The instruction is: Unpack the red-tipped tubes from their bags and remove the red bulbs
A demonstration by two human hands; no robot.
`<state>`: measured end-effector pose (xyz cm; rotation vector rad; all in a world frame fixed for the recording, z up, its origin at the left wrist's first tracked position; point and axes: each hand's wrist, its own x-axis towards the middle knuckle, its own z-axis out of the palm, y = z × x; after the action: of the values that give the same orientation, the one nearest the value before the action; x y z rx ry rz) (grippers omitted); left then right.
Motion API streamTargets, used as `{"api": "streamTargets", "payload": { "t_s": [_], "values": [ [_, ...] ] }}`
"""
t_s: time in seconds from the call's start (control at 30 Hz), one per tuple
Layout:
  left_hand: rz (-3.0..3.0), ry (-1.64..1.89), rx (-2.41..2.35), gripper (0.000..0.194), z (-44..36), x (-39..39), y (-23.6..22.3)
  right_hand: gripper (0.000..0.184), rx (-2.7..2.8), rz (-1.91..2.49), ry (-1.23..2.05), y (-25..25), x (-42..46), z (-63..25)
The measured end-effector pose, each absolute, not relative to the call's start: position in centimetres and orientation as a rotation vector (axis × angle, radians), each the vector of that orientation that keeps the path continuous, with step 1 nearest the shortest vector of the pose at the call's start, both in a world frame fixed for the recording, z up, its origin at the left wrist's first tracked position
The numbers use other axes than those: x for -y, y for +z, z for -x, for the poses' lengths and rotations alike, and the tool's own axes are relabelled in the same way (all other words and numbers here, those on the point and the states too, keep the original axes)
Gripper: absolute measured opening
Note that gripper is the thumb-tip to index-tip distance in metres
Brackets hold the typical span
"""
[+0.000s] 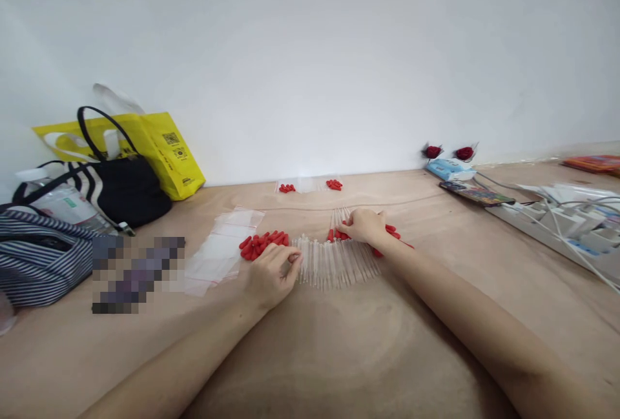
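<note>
A fanned row of thin clear tubes [334,265] lies on the wooden table, with more clear tubes [340,216] behind it. My left hand [272,272] is at the row's left end, thumb and fingers pinched together; what is between the fingertips is too small to make out. Just behind that hand sits a pile of red rubber bulbs [264,244]. My right hand [367,224] reaches over the back of the row, its fingers closed down on a second group of red rubber bulbs [392,231]. Part of this group is hidden under the hand.
Flat clear zip bags [223,243] lie at left; bags with red bulbs [287,188] lie by the wall. A yellow bag [181,161], black bag [138,190] and striped pouch [46,254] stand far left. On the right are a tissue pack [450,170] and a white tray [542,228] with cables.
</note>
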<state>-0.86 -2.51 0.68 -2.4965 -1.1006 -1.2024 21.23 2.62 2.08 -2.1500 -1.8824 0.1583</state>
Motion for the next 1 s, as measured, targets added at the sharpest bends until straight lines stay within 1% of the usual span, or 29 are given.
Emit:
{"api": "streamTargets", "payload": {
  "t_s": [0.07,0.13,0.27,0.33,0.43,0.53,0.77,1.0],
  "values": [
    [2.451,-1.263,1.115,0.010,1.3,2.6,0.7,0.033,1.861,2.153,0.139,2.2,-2.6,-21.1],
    [2.441,-1.288,1.107,0.009,1.3,2.6,0.8,0.033,1.847,2.130,0.122,2.4,-2.3,-21.3],
    [2.518,-1.179,1.025,0.010,1.0,2.4,0.3,0.027,1.874,1.989,0.109,2.7,-0.1,-22.5],
    [2.491,-1.130,0.990,0.015,0.9,2.4,0.1,0.024,1.946,1.759,0.064,2.1,1.6,-23.3],
    [2.427,-1.078,0.887,0.029,0.2,2.8,0.2,0.019,2.026,1.377,-0.063,0.8,4.3,-24.0],
    [2.418,-1.008,0.775,0.034,-0.8,3.3,0.4,0.015,2.056,1.205,-0.104,-0.2,6.3,-23.7],
    [2.452,-0.998,0.683,0.013,-1.7,3.8,0.1,0.017,2.075,1.059,-0.220,-0.6,6.9,-21.7],
    [2.520,-1.048,0.598,0.013,-1.7,3.7,0.0,0.014,2.056,0.973,-0.415,-1.4,7.0,-21.2]
  ]
}}
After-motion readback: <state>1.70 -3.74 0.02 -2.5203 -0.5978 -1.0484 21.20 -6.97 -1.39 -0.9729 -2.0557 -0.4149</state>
